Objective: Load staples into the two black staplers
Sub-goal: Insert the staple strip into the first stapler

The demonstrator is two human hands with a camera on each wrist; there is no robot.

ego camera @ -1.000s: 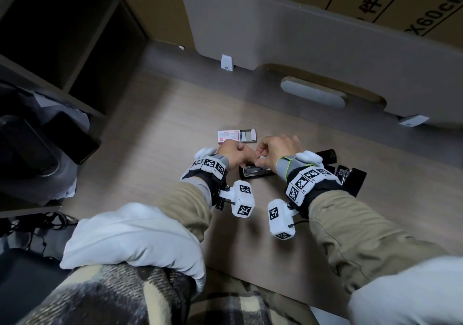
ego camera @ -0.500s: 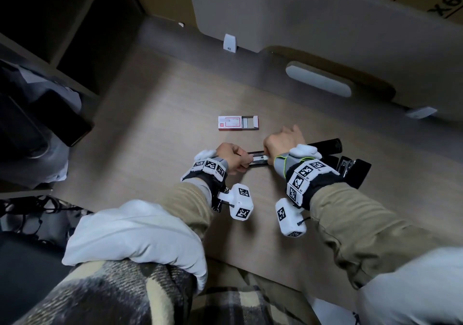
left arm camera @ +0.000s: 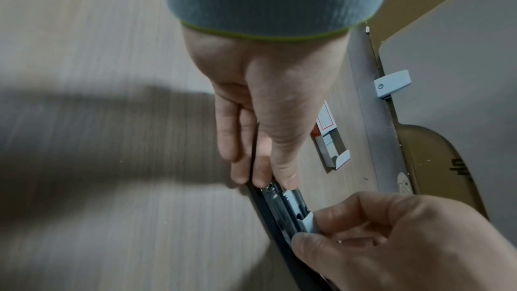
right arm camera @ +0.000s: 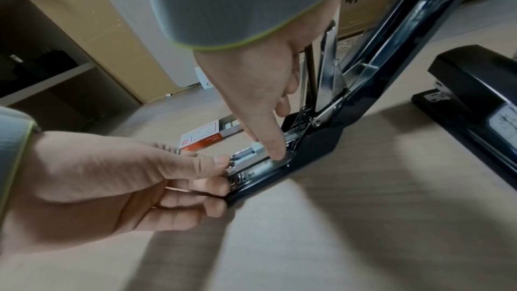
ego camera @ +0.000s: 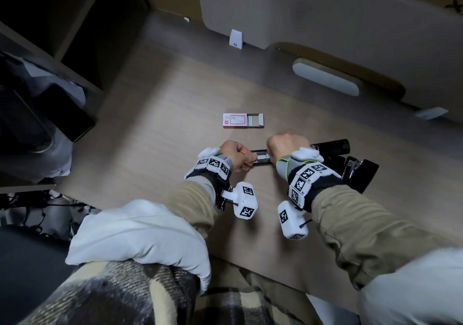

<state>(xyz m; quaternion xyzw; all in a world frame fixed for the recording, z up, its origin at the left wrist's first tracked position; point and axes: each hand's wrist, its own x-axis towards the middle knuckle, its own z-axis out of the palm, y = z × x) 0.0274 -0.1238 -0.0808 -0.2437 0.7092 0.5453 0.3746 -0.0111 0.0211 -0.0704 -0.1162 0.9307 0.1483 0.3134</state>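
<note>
- The open stapler (ego camera: 260,158) lies flat on the tabletop (ego camera: 160,129), right in front of the person.
- Its long body runs left to right in the head view. Its front tip points to the left.
- Its black lid (right arm camera: 403,37) is swung up and back on the right end, so the metal track (right arm camera: 251,163) inside shows.
- The left hand (ego camera: 234,155) pinches the front tip of the open stapler with curled fingers and thumb.
- The right hand (ego camera: 284,145) is curled over the middle of the open stapler. Its thumb (right arm camera: 272,141) presses down into the metal track, and its fingers grip a small grey piece (left arm camera: 309,221) on the track.
- The second stapler (right arm camera: 481,96) is black too. It sits closed on the tabletop to the right of the open one, near it.
- The staple box (ego camera: 243,120) lies flat on the tabletop, just past the hands. Its long side also runs left to right.
- The right end of the staple box is open, and grey staples (ego camera: 252,120) lie inside.
- A grey board (ego camera: 325,23) stands at the far edge of the tabletop.
</note>
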